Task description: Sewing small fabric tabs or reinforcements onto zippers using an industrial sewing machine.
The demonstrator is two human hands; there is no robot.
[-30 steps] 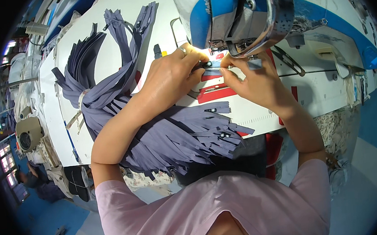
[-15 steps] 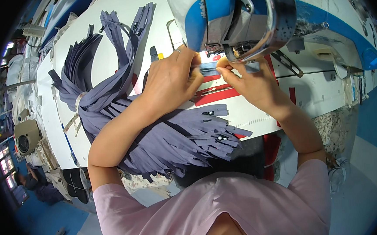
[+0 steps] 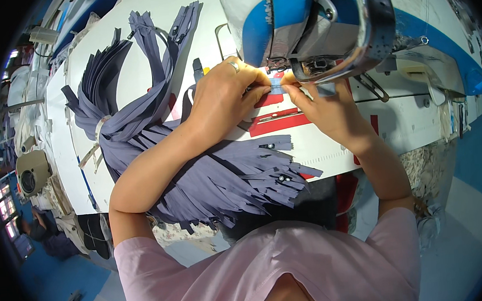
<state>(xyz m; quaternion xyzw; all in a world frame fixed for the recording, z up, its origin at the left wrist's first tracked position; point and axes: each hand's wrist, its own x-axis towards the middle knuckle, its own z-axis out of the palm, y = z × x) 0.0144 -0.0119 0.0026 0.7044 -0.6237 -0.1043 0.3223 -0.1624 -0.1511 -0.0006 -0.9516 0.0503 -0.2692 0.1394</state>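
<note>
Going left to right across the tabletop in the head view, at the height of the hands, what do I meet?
Bundle of grey-purple zippers, left hand, bluish strip between the two hands' fingertips, right hand, dark slotted metal piece.

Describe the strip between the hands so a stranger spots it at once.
Find the white and blue sewing machine; just below it, the left hand and right hand nearly meet. A short blue-grey strip shows between them. Unlike the bundled grey zippers nearby, it is pinched by both hands.
</note>
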